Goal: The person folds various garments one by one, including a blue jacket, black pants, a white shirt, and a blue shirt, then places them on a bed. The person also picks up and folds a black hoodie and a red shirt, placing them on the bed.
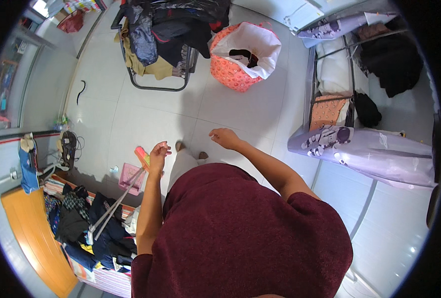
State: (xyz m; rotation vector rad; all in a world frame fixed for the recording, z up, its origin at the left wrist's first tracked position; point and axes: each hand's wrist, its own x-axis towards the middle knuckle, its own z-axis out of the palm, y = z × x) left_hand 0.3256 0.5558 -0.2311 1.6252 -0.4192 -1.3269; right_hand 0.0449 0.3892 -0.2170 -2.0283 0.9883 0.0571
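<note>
My left hand (158, 156) is held out over the tiled floor with loosely curled fingers and nothing in it. Just beside it in the picture is the pink and orange head of a broom (143, 158); the pink dustpan (131, 178) lies below that, and both long handles lean back onto a bed with clothes. My right hand (226, 138) hangs in front of my body, fingers a little bent, holding nothing. Farther ahead on the floor stands a red patterned fabric basket (230, 74) with a white lining and something dark inside.
A black-framed folding chair (157, 88) piled with clothes stands ahead. At the right is a rack (351, 74) with bedding and a purple astronaut-print cover (373, 149). At the left are a fan (68, 149), a bed heaped with clothes (105, 238), a wooden headboard (37, 238) and a dark strip (80, 92) on the floor.
</note>
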